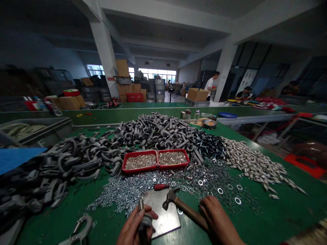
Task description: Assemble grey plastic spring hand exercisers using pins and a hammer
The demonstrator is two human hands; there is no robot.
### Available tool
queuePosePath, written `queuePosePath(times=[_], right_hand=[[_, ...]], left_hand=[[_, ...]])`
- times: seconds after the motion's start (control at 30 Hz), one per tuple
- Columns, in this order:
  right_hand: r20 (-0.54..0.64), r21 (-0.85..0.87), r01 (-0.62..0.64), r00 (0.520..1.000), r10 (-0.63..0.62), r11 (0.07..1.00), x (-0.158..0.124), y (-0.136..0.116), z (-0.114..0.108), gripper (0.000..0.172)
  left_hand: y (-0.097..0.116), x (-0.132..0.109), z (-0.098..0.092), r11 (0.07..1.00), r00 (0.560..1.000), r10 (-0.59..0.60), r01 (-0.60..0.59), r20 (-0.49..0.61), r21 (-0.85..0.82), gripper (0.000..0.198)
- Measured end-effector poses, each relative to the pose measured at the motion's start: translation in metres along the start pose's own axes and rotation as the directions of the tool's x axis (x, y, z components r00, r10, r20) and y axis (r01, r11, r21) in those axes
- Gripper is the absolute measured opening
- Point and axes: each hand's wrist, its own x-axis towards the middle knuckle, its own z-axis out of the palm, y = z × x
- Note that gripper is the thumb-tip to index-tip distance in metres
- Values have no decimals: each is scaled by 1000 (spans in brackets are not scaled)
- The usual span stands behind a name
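Note:
My left hand (138, 224) is closed around a dark part with a grey collar (146, 222). A silver threaded pin (141, 204) stands up by its thumb. Beside that hand lies a flat metal plate (163, 211) on the green table. A claw hammer (187, 209) rests with its head on the plate and its wooden handle towards my right hand (213, 212). The right hand is low on the table beside the handle, fingers curled downward; their tips are hidden. A red-handled tool (161, 186) lies at the plate's far edge.
Two red trays (140, 161) of small metal pieces stand among loose washers (127, 190). Behind is a heap of grey curved parts (158, 131); black screws (209, 144) and silver cylindrical pieces (252, 160) lie right. A grey clamp-like part (83, 228) lies front left. People work farther back.

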Motion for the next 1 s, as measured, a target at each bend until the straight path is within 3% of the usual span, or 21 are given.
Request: queuePosePath(times=[0.1, 0.17, 0.23, 0.3, 0.37, 0.43, 0.5, 0.6, 0.7, 0.77, 0.87, 0.93, 1.0], right_hand=[[17, -182, 0, 1000, 3, 983, 6, 17, -7, 20], [37, -181, 39, 999, -33, 983, 14, 14, -9, 24], [16, -27, 63, 998, -63, 998, 22, 0, -10, 21], [11, 270, 10, 1000, -14, 963, 29, -24, -4, 19], [134, 611, -131, 989, 61, 781, 32, -56, 9, 25], [312, 817, -296, 949, 51, 495, 32, -87, 26, 34], [416, 877, -403, 910, 9, 262, 32, -112, 43, 36], [502, 865, -502, 863, -51, 20, 31, -128, 54, 28], [570, 809, -579, 814, -108, -96, 32, -128, 50, 25], [575, 810, -584, 809, -122, -52, 31, -126, 45, 26], [501, 862, -482, 858, -116, 156, 28, -125, 43, 33], [385, 871, -332, 919, -82, 362, 24, -125, 43, 32], [170, 801, -68, 978, -117, 595, 20, -124, 42, 23]], left_hand=[[-2, 11, 6, 1000, 999, -12, 12, 37, 8, 45], [-6, 16, 14, 995, 1000, 19, -20, 10, 101, 44], [-8, 18, 21, 973, 995, 87, -77, -38, 218, 46], [-6, 18, 28, 934, 983, 173, -145, -58, 326, 47], [-1, 15, 34, 889, 963, 265, -230, -37, 395, 45], [2, 11, 38, 857, 942, 334, -293, -24, 424, 42], [4, 8, 39, 845, 932, 361, -309, -39, 437, 40], [1, 6, 34, 832, 924, 373, -294, -82, 471, 41], [-4, 7, 30, 803, 915, 394, -295, -91, 519, 45], [-6, 8, 31, 782, 919, 387, -281, -79, 557, 48], [-4, 6, 36, 762, 930, 359, -244, -78, 600, 55], [1, 2, 40, 759, 932, 356, -245, -69, 603, 56], [7, -5, 43, 757, 926, 374, -276, -47, 592, 52]])
